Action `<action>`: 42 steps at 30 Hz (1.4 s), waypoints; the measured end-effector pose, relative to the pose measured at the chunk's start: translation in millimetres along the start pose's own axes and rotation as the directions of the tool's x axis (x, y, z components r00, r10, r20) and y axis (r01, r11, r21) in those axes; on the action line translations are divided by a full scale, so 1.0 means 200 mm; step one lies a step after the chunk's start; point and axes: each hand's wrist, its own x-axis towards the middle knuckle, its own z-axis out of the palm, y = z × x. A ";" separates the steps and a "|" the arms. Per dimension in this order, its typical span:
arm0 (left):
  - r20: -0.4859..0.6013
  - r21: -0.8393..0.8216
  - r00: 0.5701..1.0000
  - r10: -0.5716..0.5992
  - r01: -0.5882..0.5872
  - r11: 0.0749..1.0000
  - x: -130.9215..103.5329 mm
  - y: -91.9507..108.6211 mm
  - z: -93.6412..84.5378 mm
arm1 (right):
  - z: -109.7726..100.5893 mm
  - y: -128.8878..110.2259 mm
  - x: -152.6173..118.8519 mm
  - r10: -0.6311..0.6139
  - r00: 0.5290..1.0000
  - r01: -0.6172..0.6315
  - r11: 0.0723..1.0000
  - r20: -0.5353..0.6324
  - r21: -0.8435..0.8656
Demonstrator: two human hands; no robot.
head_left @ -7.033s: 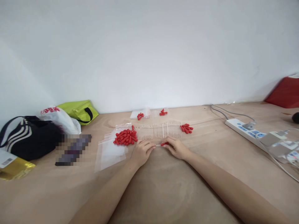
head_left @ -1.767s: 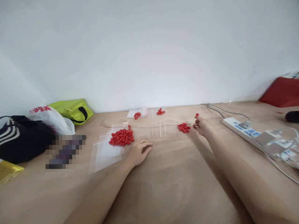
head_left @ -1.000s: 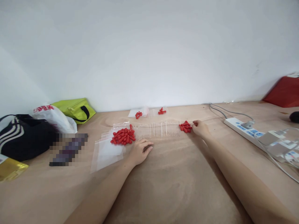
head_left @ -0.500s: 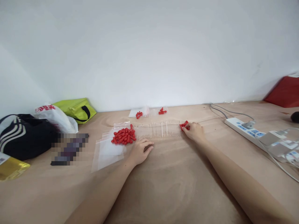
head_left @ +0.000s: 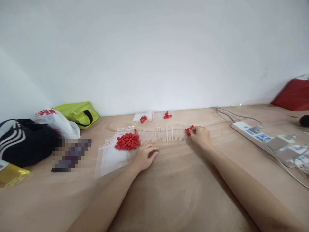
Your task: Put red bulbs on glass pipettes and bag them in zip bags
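A row of thin clear tubes, which look like droppers, lies side by side across the table. At its right end are a few red rubber bulbs, and my right hand has its thumb and fingers closed on one of them. Whether that bulb sits on a tube is too small to tell. My left hand rests on the table just in front of the row, holding nothing, thumb apart from loosely bent fingers. Left of the tubes, a heap of red rubber bulbs lies partly on clear zip bags.
Behind the row, two small bags lie near the wall with red bulbs on or in them. A power strip with plugs and cables stands right. To the left are a blurred-out flat object, a black bag and a green pouch.
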 end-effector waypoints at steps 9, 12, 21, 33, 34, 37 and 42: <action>-0.002 -0.003 1.000 0.010 -0.010 1.000 0.00 0.00 0.00 | 0.02 -0.21 -0.20 -0.615 0.787 0.610 0.764 -0.050 0.211; 0.004 0.000 1.000 0.018 -0.018 1.000 0.00 -0.01 0.01 | 0.03 -0.24 -0.25 -0.687 0.726 0.667 0.708 0.011 0.233; -0.312 0.328 0.941 -0.130 0.235 0.915 0.04 0.01 0.03 | 0.07 -0.23 -0.26 -0.681 0.732 0.645 0.706 0.032 0.293; -0.303 0.286 0.907 -0.293 0.380 0.880 0.41 0.13 0.19 | 0.07 -0.23 -0.26 -0.669 0.743 0.637 0.715 0.019 0.287; -0.289 0.287 0.904 -0.316 0.397 0.872 0.44 0.14 0.20 | 0.07 -0.23 -0.26 -0.669 0.743 0.636 0.717 0.023 0.285; -0.270 0.309 0.884 -0.382 0.455 0.835 0.51 0.14 0.24 | 0.07 -0.23 -0.26 -0.670 0.742 0.638 0.716 0.022 0.283; -0.282 0.350 0.879 -0.384 0.467 0.812 0.54 0.12 0.26 | 0.07 -0.24 -0.26 -0.673 0.740 0.642 0.713 0.018 0.281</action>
